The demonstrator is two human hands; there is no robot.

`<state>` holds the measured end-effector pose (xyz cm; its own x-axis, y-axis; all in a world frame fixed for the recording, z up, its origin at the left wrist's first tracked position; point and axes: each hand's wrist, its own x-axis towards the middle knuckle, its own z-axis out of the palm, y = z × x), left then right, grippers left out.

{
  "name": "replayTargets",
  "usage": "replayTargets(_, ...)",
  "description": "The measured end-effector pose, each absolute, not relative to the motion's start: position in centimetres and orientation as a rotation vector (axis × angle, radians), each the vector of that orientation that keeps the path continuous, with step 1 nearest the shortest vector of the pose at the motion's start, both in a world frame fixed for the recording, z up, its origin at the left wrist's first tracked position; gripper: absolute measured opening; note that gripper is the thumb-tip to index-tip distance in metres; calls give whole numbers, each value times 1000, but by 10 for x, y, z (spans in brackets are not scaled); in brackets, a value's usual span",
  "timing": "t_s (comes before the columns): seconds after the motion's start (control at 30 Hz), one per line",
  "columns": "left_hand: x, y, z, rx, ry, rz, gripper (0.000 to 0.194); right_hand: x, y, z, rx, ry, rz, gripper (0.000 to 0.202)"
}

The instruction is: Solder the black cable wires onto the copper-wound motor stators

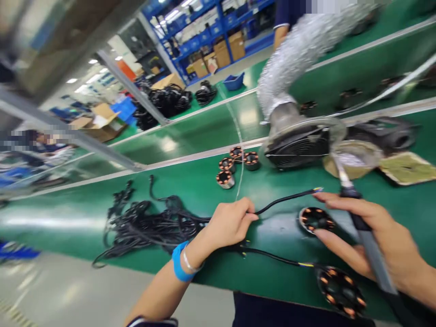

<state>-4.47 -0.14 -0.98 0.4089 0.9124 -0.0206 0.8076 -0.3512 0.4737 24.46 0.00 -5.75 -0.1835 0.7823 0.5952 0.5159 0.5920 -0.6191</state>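
My left hand [231, 222], with a blue band at the wrist, pinches a black cable [286, 198] whose stripped end points right. That end lies close to the index fingertip of my right hand [378, 231]. A soldering iron [371, 250] rests in my right hand, its tip pointing up and away. Between my right thumb and index finger sits a ring-shaped coil part [315, 220], touched by the thumb. Nearer the front edge is a larger coil ring [341, 291] with a second black cable [272, 256] leading to it. Left of my left hand lies a tangled cable bundle [146, 225].
Several small coil parts [225, 179] stand mid-bench. Behind them are a fume hood [296, 145] with a silver duct [289, 59], a round dish [361, 159] and a yellowish pad [408, 168]. A metal post [75, 136] crosses at left. Another person's arm [281, 34] shows at top.
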Motion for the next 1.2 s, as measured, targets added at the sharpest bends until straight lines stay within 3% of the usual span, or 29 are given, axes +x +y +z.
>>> replayTargets(0.2, -45, -6, -15, 2313, 1433, 85, 14, 229, 1, -41, -992, -1707, 538, 27)
replayTargets(0.4, -13, 11, 3, 2207, 1156, 609, 39, 217, 5, -28, -747, -1833, 472, 28)
replayTargets(0.57, 9, 21, -16, 1524, 718, 498, 57, 209, 11, -22, -664, -1861, 420, 26)
replayTargets(0.67, 10, 15, -27, 1235, 733, 513, 54, 207, 9, -23, -733, -1831, 402, 26)
replayTargets(0.9, 17, 10, -26, 1170, 730, 551, 50, 206, 1, -28, -837, -1767, 398, 28)
replayTargets(1.2, 28, 2, -38, 1053, 807, 850, 45, 200, -1, -34, -946, -1704, 376, 29)
